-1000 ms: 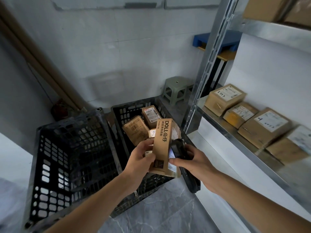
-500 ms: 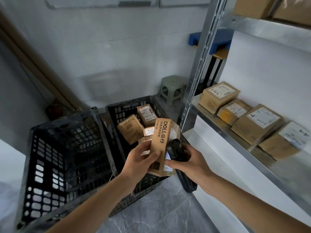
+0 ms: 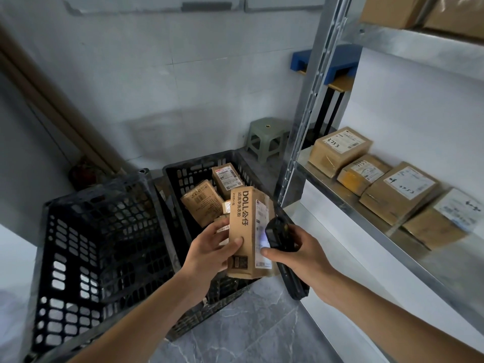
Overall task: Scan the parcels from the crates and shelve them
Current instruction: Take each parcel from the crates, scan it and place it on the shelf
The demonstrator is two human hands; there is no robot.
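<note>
My left hand [image 3: 209,251] holds a tall brown parcel printed "DOLL" [image 3: 245,231] upright over the right black crate [image 3: 199,169]. My right hand [image 3: 301,254] grips a black handheld scanner [image 3: 281,239], its lit head pressed close to the white label on the parcel's right face. Several brown parcels [image 3: 207,200] lie in the right crate behind the held one. The left black crate [image 3: 86,231] shows nothing inside. On the metal shelf [image 3: 366,221] to the right sit several labelled parcels [image 3: 398,189] in a row.
A steel shelf upright [image 3: 303,127] rises just right of the crates. A green plastic stool [image 3: 267,138] stands behind the right crate by the wall. More boxes [image 3: 392,9] rest on the upper shelf. Grey marbled floor [image 3: 248,323] lies below my arms.
Both hands keep the parcel and scanner together; the view has shifted slightly, and the parcel sits a little lower and closer over the crate's front edge.
</note>
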